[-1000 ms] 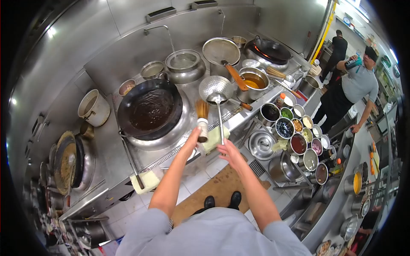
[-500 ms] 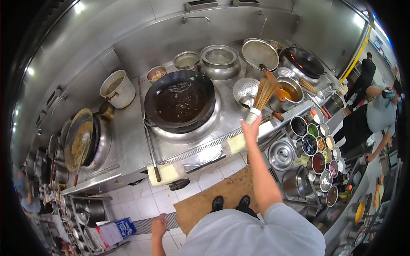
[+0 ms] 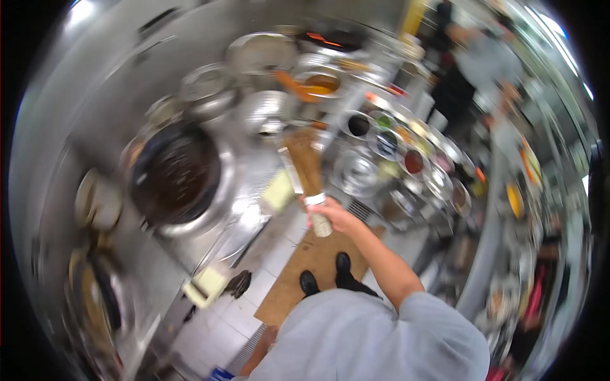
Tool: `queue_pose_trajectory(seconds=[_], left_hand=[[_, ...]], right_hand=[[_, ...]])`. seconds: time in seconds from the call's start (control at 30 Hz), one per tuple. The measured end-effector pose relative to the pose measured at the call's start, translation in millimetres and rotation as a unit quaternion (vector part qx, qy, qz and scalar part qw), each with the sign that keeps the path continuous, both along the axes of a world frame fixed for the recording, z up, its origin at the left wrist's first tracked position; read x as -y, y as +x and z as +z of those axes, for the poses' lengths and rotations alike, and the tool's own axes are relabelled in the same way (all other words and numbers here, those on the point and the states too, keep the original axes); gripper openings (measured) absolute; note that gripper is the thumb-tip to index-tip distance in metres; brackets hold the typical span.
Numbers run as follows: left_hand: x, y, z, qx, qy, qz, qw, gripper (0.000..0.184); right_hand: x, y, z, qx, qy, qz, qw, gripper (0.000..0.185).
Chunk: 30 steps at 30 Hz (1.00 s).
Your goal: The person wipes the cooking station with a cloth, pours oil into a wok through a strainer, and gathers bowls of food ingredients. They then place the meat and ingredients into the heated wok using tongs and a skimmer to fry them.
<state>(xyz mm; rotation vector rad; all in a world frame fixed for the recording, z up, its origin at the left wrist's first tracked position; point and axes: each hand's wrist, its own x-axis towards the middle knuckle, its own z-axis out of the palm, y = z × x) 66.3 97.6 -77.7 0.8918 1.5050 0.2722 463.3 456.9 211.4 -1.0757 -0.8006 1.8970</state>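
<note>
In my right hand (image 3: 330,215) is the pale handle of a bamboo brush (image 3: 305,159), its bristles pointing up and away from me. The fingers are wrapped round the handle, above the floor by the stove's front edge. My left hand (image 3: 269,334) hangs low beside my body, blurred and partly hidden by the shirt; its fingers cannot be made out. A black wok (image 3: 176,171) with dark liquid sits on the stove to the left. Beyond the brush, a perforated strainer (image 3: 264,111) lies on the counter near a pot of orange liquid (image 3: 321,84).
Small containers of ingredients (image 3: 386,141) stand at the right, near a round metal lid (image 3: 356,171). A folded cloth (image 3: 208,286) lies on the stove's front edge, another cloth (image 3: 278,190) further right. A blurred co-worker (image 3: 486,63) stands at the upper right.
The brush has passed from my left hand to my right, which has let go of the strainer's handle. Since then it has come closer to my body. My left hand has dropped, and the view has turned.
</note>
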Motion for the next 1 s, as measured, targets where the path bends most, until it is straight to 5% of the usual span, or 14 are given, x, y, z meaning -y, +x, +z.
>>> queue_pose_trajectory(seconds=[0.07, 0.17, 0.2, 0.27, 0.33, 0.37, 0.5, 0.57, 0.63, 0.77, 0.87, 1.0], left_hand=[[-21, -4, -22, 0.026, -0.03, -0.035, 0.999, 0.04], [-62, 0, -40, 0.067, -0.064, -0.077, 0.993, 0.04], [-78, 4, -48, 0.084, -0.075, -0.075, 0.991, 0.041], [-110, 17, -57, 0.116, -0.091, -0.042, 0.988, 0.041], [-138, 50, -27, 0.065, -0.08, -0.038, 0.994, 0.043], [-159, 84, 23, 0.012, -0.063, -0.051, 0.997, 0.043], [-181, 142, 55, 0.007, -0.032, -0.062, 0.998, 0.042], [-170, 159, 60, 0.001, -0.028, -0.078, 0.997, 0.042], [-155, 174, 58, -0.02, -0.054, -0.128, 0.99, 0.042], [-115, 170, 34, -0.051, -0.087, -0.228, 0.968, 0.04], [-97, 180, 29, -0.077, -0.124, -0.239, 0.96, 0.037], [-87, 191, 14, -0.113, -0.134, -0.218, 0.96, 0.036]], right_hand=[[45, 46, -21, 0.113, 0.083, 0.014, 0.99, 0.05], [132, 112, -78, 0.406, 0.194, 0.007, 0.893, 0.061], [173, 134, -93, 0.414, 0.164, -0.02, 0.895, 0.061], [244, 158, -122, 0.588, -0.015, 0.042, 0.807, 0.065], [345, 181, -156, 0.56, -0.212, -0.023, 0.8, 0.069], [387, 190, -178, 0.547, -0.236, -0.064, 0.801, 0.072], [510, 216, -266, 0.438, -0.376, -0.21, 0.789, 0.076], [550, 225, -305, 0.272, -0.42, -0.529, 0.686, 0.067], [562, 248, -321, 0.294, -0.37, -0.703, 0.532, 0.068], [556, 333, -312, 0.169, -0.44, -0.868, 0.156, 0.069], [607, 390, -360, 0.096, -0.585, -0.79, 0.155, 0.062], [589, 439, -391, 0.28, -0.652, -0.662, 0.241, 0.057]])
